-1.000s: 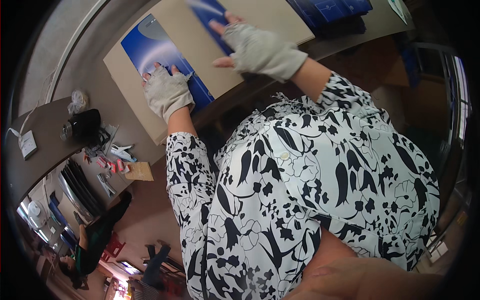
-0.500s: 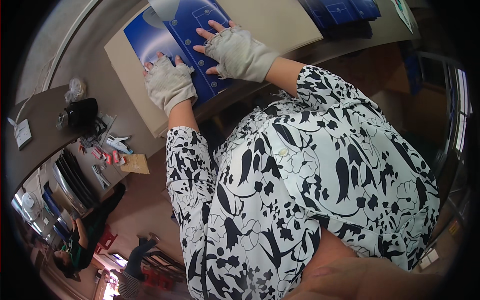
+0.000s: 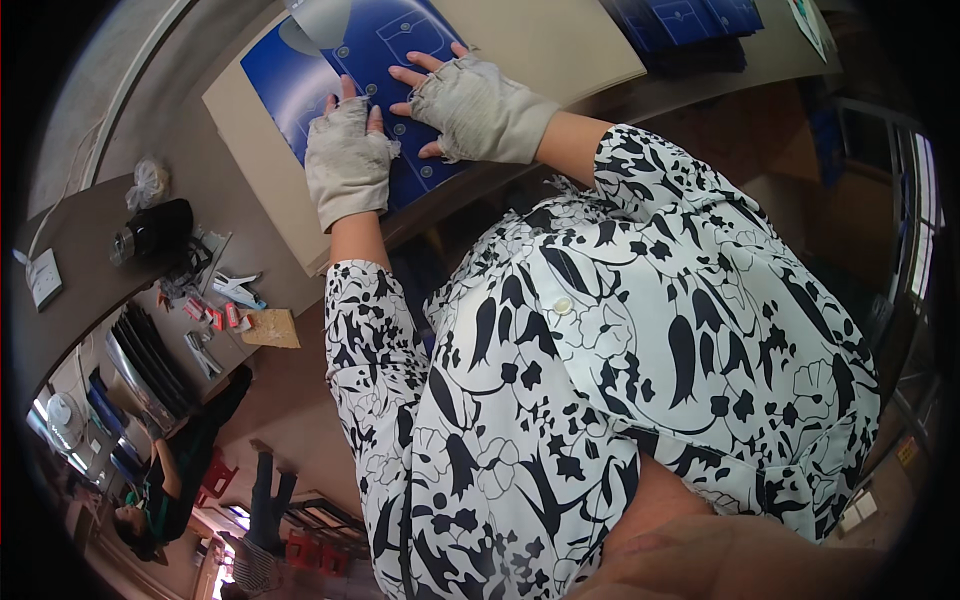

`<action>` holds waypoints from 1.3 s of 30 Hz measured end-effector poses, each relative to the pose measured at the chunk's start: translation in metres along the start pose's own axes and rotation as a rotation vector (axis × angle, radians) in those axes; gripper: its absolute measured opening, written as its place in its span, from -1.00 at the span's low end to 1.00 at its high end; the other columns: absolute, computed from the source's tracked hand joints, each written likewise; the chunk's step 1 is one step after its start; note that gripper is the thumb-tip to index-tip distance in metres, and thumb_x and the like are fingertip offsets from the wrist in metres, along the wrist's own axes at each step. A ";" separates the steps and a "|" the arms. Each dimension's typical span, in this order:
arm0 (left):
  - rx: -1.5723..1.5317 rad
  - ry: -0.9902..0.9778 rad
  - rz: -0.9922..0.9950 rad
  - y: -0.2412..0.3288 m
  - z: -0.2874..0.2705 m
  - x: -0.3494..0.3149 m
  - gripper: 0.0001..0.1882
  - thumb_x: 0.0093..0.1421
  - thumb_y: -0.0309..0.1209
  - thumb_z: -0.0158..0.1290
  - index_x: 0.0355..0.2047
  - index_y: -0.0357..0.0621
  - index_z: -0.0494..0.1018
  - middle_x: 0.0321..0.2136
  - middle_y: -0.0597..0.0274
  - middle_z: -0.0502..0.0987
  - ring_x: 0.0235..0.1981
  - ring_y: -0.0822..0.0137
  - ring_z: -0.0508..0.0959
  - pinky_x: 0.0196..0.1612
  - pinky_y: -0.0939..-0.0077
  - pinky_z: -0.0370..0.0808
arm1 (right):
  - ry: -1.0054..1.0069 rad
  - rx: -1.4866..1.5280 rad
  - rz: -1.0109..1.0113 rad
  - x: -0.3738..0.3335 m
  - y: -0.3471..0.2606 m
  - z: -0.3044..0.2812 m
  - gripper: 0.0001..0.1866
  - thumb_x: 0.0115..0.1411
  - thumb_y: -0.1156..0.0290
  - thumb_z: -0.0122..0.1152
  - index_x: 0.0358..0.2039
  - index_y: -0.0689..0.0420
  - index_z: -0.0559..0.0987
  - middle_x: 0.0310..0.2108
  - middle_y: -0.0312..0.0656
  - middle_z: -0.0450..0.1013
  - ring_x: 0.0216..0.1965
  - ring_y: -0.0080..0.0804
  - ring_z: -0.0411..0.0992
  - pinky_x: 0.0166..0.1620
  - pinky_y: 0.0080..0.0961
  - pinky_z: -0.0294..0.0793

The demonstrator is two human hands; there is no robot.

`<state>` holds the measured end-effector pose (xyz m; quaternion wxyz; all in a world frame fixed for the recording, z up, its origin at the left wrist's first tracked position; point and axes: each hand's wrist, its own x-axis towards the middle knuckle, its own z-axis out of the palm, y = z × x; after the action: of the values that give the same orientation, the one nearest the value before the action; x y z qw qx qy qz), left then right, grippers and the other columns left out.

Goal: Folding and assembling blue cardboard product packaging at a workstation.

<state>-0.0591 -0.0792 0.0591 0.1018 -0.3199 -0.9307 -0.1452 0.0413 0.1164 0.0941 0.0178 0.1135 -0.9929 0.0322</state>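
A glossy blue printed sheet (image 3: 405, 60), with line drawings of a pocket and round buttons, lies on a large beige board (image 3: 232, 115). Left of it, a second blue panel (image 3: 272, 85) shows a pale rounded shape; whether the two are one folded piece I cannot tell. My left hand (image 3: 350, 160), in an off-white fingerless glove, rests near the join with fingers stretched forward. On the buttoned part lies my right hand (image 3: 478, 112), gloved alike and frayed at the edges, its fingers spread. Both hands are open and press flat, covering parts of the print.
Blue printed pieces are stacked (image 3: 695, 25) at the far right of the table. Leftward lie a dark jar (image 3: 155, 232), a clear plastic bag (image 3: 148, 183), small red-and-white boxes (image 3: 215, 318) and a wooden block (image 3: 270, 328). Two people and red stools (image 3: 217, 475) are at lower left.
My left hand has slid forward and slightly right, its fingertips now farther up the sheet. My right hand has barely moved. In the background, the person in striped clothing has shifted left.
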 end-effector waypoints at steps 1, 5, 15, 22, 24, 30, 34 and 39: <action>0.000 -0.001 0.000 -0.002 0.004 0.000 -0.30 0.34 -0.13 0.16 0.43 -0.05 0.29 0.14 -0.16 0.57 0.15 -0.09 0.56 0.18 0.07 0.49 | 0.010 0.007 -0.011 -0.001 0.000 0.000 -0.30 0.21 -0.30 0.25 0.29 -0.28 0.55 0.52 -0.24 0.13 0.54 -0.17 0.02 0.48 0.23 -0.02; -0.535 0.074 -0.265 -0.002 0.016 0.005 -0.28 0.29 -0.26 0.24 0.43 -0.01 0.30 -0.11 -0.04 0.65 -0.18 0.03 0.63 -0.03 0.16 0.56 | -0.025 0.015 -0.005 -0.002 0.001 0.000 -0.30 0.21 -0.30 0.25 0.29 -0.29 0.54 0.52 -0.24 0.12 0.55 -0.19 0.01 0.49 0.22 -0.03; -0.361 0.013 -0.305 0.000 0.013 0.006 -0.30 0.26 -0.30 0.27 0.40 -0.04 0.35 -0.32 0.12 0.63 -0.28 0.08 0.60 -0.11 0.17 0.53 | -0.029 -0.003 -0.036 -0.004 -0.002 0.011 -0.31 0.26 -0.32 0.17 0.31 -0.28 0.53 0.52 -0.22 0.12 0.56 -0.19 -0.02 0.49 0.26 -0.09; -0.159 0.068 -0.165 0.001 0.010 0.007 -0.46 0.25 -0.26 0.24 0.25 0.07 0.52 -0.20 0.07 0.67 -0.16 0.02 0.60 0.02 0.12 0.52 | 0.027 -0.002 -0.074 -0.014 -0.006 0.026 -0.37 0.37 -0.24 0.03 0.33 -0.22 0.50 0.51 -0.21 0.14 0.55 -0.18 -0.01 0.50 0.22 -0.09; -0.116 0.082 -0.133 -0.001 0.011 0.006 -0.47 0.25 -0.26 0.24 0.24 0.07 0.53 -0.19 0.07 0.67 -0.15 0.01 0.60 0.02 0.12 0.52 | 0.029 0.004 -0.080 -0.013 -0.006 0.028 -0.37 0.37 -0.24 0.02 0.33 -0.21 0.50 0.51 -0.21 0.14 0.55 -0.18 -0.01 0.50 0.21 -0.09; -0.087 0.021 -0.152 0.008 0.000 0.007 -0.48 0.25 -0.28 0.23 0.24 0.08 0.54 -0.08 0.02 0.67 -0.03 -0.04 0.59 0.09 0.10 0.51 | 0.013 0.017 -0.076 -0.013 -0.006 0.025 -0.37 0.37 -0.24 0.02 0.32 -0.19 0.51 0.50 -0.22 0.15 0.55 -0.17 0.01 0.50 0.20 -0.07; 0.120 0.277 0.100 0.010 0.007 0.009 -0.45 0.16 -0.24 0.24 0.21 0.11 0.56 0.09 -0.06 0.62 0.21 -0.12 0.53 0.18 0.03 0.48 | 0.046 0.036 -0.092 -0.014 -0.003 0.024 -0.36 0.36 -0.22 0.05 0.32 -0.17 0.50 0.49 -0.18 0.18 0.53 -0.15 0.05 0.49 0.20 -0.04; 0.040 0.018 0.275 0.005 0.017 -0.016 -0.45 0.24 -0.29 0.16 0.25 -0.09 0.50 0.28 -0.02 0.50 0.33 -0.05 0.45 0.29 0.03 0.39 | 0.015 0.041 -0.091 -0.016 -0.007 0.012 -0.36 0.34 -0.19 0.08 0.32 -0.15 0.49 0.47 -0.12 0.21 0.52 -0.15 0.08 0.48 0.22 -0.02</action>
<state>-0.0453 -0.0783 0.0398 0.1356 -0.4408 -0.8799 -0.1142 0.0585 0.1130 0.0822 0.0243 0.1584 -0.9857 0.0524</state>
